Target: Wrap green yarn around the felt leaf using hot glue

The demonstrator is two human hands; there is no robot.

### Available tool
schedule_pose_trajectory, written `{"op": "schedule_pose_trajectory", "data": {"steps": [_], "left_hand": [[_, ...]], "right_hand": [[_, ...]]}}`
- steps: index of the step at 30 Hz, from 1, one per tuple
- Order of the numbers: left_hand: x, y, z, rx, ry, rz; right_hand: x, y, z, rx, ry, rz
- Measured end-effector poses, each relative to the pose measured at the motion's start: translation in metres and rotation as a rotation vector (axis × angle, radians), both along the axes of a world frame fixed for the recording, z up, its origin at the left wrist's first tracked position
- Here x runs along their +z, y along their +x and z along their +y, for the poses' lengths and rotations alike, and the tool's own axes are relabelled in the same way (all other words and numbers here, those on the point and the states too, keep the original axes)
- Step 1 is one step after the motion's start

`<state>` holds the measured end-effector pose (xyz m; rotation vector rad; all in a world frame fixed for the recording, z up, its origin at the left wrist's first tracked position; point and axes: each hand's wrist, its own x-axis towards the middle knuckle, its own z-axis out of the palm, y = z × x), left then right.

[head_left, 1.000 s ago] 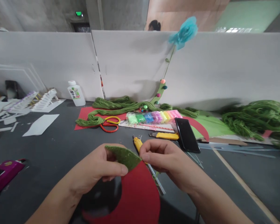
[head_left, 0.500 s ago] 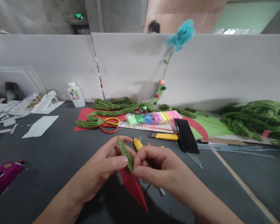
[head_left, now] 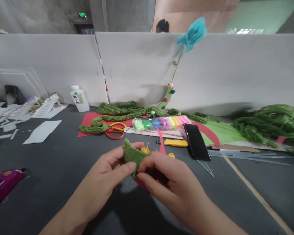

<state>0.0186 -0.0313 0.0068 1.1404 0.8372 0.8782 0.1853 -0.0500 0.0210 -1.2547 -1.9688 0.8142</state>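
Between my hands is a curved red paper strip (head_left: pixel 161 138), one end wrapped in green yarn (head_left: pixel 133 156). My left hand (head_left: pixel 112 173) pinches the yarn-wrapped part between thumb and fingers, its pointed tip sticking up. My right hand (head_left: pixel 169 176) is closed on the same piece, thumb and fingers pressed where the green gives way to red. Bare red paper shows above and below my right fingers; the rest of it is hidden by that hand. Just behind the hands lie small yellow tools (head_left: pixel 145 149), partly covered.
Scissors (head_left: pixel 115 130), green yarn skeins (head_left: pixel 122 109), packs of coloured clay (head_left: pixel 161 123), a yellow utility knife (head_left: pixel 175 143) and a phone (head_left: pixel 197 142) lie beyond my hands. A white bottle (head_left: pixel 79 99) stands at back left. A purple tool (head_left: pixel 8 184) rests at left. A partition (head_left: pixel 137 65) closes the back.
Both hands have turned the piece: the green wrapped face now shows broadly instead of edge-on. The red end that hung downward now rises behind my right hand.
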Motion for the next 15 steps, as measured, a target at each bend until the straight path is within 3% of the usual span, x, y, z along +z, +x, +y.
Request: {"op": "schedule_pose_trajectory", "data": {"steps": [7, 15], "left_hand": [[0.003, 0.002, 0.003, -0.034, 0.01, -0.096], [0.005, -0.001, 0.005, -0.03, 0.02, -0.068]], "right_hand": [[0.003, 0.003, -0.002, 0.009, 0.126, -0.12], [0.005, 0.012, 0.0, 0.029, 0.291, -0.188]]}}
